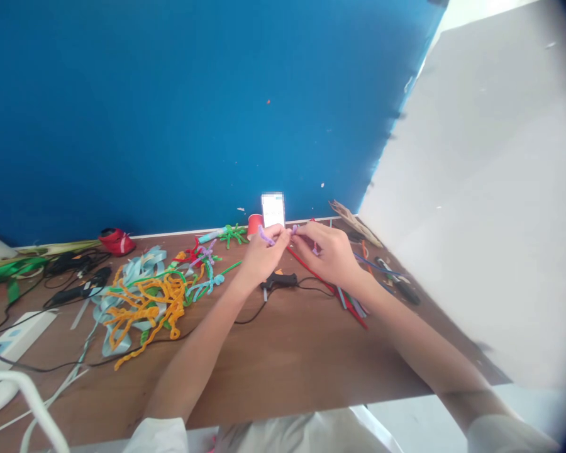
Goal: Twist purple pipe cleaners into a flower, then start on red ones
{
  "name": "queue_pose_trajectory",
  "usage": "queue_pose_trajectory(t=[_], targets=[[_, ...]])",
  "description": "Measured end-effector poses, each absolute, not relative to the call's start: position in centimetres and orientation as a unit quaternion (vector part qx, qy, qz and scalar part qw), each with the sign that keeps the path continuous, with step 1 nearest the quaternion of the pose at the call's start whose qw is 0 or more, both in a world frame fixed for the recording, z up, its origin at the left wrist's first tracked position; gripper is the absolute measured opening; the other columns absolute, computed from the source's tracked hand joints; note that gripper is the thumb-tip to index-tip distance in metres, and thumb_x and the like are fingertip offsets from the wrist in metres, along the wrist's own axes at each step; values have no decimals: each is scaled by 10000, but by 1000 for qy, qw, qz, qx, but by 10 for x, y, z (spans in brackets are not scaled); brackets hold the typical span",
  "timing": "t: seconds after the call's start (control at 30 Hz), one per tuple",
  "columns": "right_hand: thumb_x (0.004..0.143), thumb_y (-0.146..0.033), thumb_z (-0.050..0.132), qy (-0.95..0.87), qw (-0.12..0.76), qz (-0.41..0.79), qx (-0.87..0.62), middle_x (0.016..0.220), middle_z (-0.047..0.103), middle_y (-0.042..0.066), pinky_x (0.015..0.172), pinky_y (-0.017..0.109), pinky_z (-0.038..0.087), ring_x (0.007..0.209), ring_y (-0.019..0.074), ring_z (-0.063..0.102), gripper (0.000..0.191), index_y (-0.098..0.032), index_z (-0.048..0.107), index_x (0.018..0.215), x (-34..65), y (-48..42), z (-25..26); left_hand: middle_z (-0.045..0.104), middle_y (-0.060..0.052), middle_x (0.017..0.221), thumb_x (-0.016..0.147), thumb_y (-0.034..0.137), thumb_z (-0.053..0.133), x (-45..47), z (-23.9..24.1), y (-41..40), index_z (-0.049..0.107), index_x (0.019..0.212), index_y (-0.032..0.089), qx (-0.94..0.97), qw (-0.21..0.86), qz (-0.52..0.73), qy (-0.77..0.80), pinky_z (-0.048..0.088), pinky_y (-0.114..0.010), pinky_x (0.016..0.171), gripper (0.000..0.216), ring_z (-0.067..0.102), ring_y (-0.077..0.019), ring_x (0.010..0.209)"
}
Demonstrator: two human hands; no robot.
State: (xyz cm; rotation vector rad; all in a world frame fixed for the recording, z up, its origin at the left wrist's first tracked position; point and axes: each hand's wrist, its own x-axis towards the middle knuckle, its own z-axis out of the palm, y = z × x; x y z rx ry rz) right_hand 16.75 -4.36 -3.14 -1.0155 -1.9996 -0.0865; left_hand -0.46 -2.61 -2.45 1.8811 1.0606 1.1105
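Observation:
Both of my hands meet in front of the phone, above the far side of the table. My left hand is closed in a pinch on a purple pipe cleaner, whose end sticks out past the fingers. My right hand pinches the same purple fuzzy stem close to the left fingertips. The exact shape between the fingers is partly hidden. Just below the hands lies a black glue gun with its cord. Red pipe cleaners and a few purplish ones lie beneath my right hand and forearm.
Behind the hands stand a lit phone and a red cup against the blue wall. Left are tangled orange pipe cleaners, light-blue ribbon, a white power strip and trailing cords. Tools lie right, beside a white panel.

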Motion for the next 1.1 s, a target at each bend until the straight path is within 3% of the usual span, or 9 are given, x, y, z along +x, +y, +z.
queue_pose_trajectory(t=[0.23, 0.3, 0.5, 0.6, 0.67, 0.77, 0.9, 1.0, 1.1], targets=[[934, -333, 589, -745, 472, 255, -396, 717, 610, 3, 585, 270, 381, 619, 127, 511, 197, -189, 605, 800, 165, -48, -14, 378, 61, 505, 965, 442, 514, -4, -24, -29, 501, 707, 191, 715, 383, 439, 388, 248, -237, 458, 360, 363, -84, 448], [928, -344, 600, -739, 484, 279, -377, 712, 597, 2, 577, 270, 381, 619, 128, 511, 210, -193, 579, 783, 165, -48, -15, 380, 61, 509, 966, 461, 517, -4, -24, -30, 505, 715, 191, 715, 387, 442, 380, 245, -236, 452, 369, 359, -82, 449], [955, -268, 545, -831, 419, -15, -364, 686, 578, 26, 642, 329, 318, 638, 161, 461, 191, -221, 627, 789, 174, -43, -29, 269, 90, 462, 938, 499, 559, -1, -26, -29, 476, 703, 208, 649, 497, 435, 378, 193, -239, 410, 383, 255, -68, 382], [962, -283, 528, -852, 376, -60, -359, 666, 553, 33, 649, 341, 294, 643, 174, 445, 245, -230, 619, 741, 177, -42, -32, 277, 89, 467, 940, 495, 561, 0, -29, -26, 471, 700, 206, 649, 504, 430, 374, 195, -238, 410, 387, 256, -66, 382], [971, -311, 523, -841, 402, -37, -360, 672, 549, 30, 646, 334, 302, 633, 170, 441, 252, -225, 618, 754, 176, -43, -31, 320, 76, 482, 957, 506, 535, -1, -31, -26, 471, 699, 201, 678, 468, 428, 372, 212, -235, 423, 405, 299, -72, 405], [1014, -404, 466, -804, 458, 67, -373, 666, 540, 24, 642, 319, 328, 624, 161, 450, 363, -209, 590, 734, 173, -45, -24, 382, 59, 515, 986, 494, 489, -2, -29, -27, 475, 695, 189, 728, 381, 433, 370, 270, -230, 474, 422, 370, -82, 466], [1016, -598, 375, -725, 472, 349, -361, 624, 572, 26, 579, 302, 381, 563, 152, 516, 567, -195, 567, 666, 170, -42, -20, 553, 24, 614, 1007, 406, 471, -3, -23, -32, 547, 739, 180, 769, 288, 438, 366, 362, -244, 583, 359, 478, -107, 583], [945, -672, 477, -643, 481, 482, -350, 578, 585, 20, 533, 288, 398, 514, 144, 529, 580, -188, 598, 649, 169, -37, -23, 665, -8, 726, 1023, 379, 438, -2, -20, -35, 601, 806, 180, 796, 247, 424, 355, 396, -250, 647, 337, 550, -122, 662], [869, -617, 641, -619, 475, 531, -332, 546, 564, 1, 507, 264, 377, 500, 123, 491, 492, -178, 640, 646, 170, -34, -26, 646, -3, 694, 1023, 389, 437, -3, -20, -36, 591, 798, 181, 807, 213, 416, 360, 370, -244, 620, 343, 543, -119, 636]])
